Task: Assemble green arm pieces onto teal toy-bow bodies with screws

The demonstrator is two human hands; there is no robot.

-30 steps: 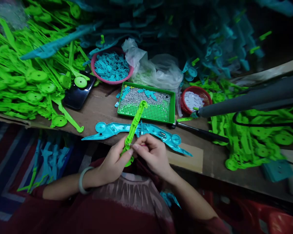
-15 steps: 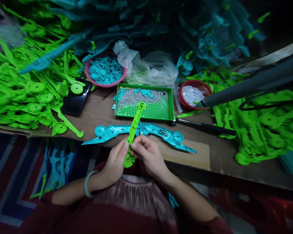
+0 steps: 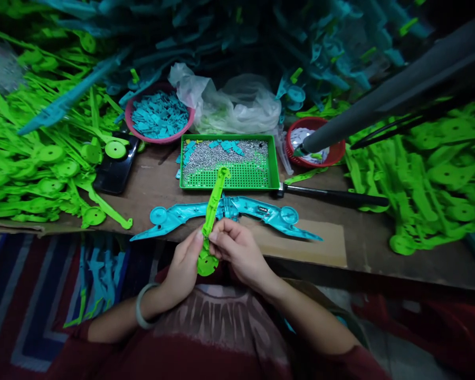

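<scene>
A long green plastic part (image 3: 215, 200) with a round disc at its lower end is held between my two hands, upright in front of my chest. My left hand (image 3: 185, 264) is closed on its left edge, thumb on top. From the other side my right hand (image 3: 237, 250) pinches it near the middle; any small piece between those fingertips is hidden. Just beyond lies a blue bow-shaped plastic part (image 3: 178, 215), hollow side up, at the table's front edge. The green part's upper end overlaps the view of a green perforated tray (image 3: 277, 163) of small metal screws and blue pieces.
Piles of green parts lie at left (image 3: 51, 153) and right (image 3: 451, 174). A pink bowl (image 3: 131, 126) of blue pieces, a red basket (image 3: 336, 150) of white pieces, and a phone (image 3: 113, 171) stand around. A grey pole (image 3: 364, 111) slants in; a black-handled tool (image 3: 336, 197) lies below.
The view has shifted slightly. Both hands still hold the green part, now turned a little more upright, and the grey pole's lower end appears farther left over the red basket.
</scene>
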